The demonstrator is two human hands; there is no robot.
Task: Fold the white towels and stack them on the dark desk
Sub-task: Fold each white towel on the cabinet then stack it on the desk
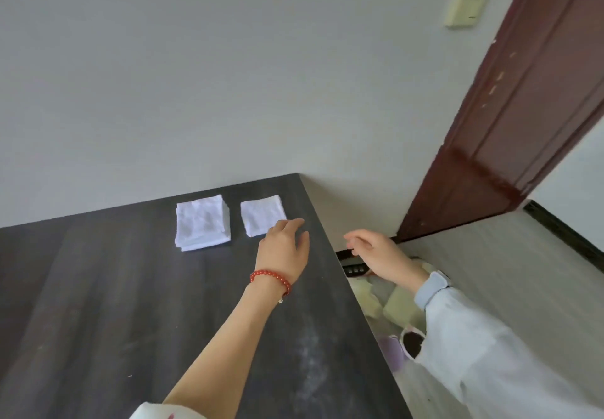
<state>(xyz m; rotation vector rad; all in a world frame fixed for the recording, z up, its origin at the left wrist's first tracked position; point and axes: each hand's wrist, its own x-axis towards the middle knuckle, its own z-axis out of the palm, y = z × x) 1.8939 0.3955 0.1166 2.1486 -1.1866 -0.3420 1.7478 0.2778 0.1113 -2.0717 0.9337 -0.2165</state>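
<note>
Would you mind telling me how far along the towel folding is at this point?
Done: a stack of folded towels sits at the far edge of the desk, with a single folded towel beside it. In hand: nothing; the left hand hovers near that towel, the right hand is off the desk edge. Left: putting the single towel on the stack, apparently.

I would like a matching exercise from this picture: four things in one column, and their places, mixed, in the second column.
Things:
1. stack of towels
2. single folded towel
3. left hand
4. right hand

Places:
a. past the desk's right edge
b. on the desk, right of the stack
c. over the desk, at the single towel's near corner
d. on the desk, left of the single towel

Pairs: 1-d, 2-b, 3-c, 4-a
</note>
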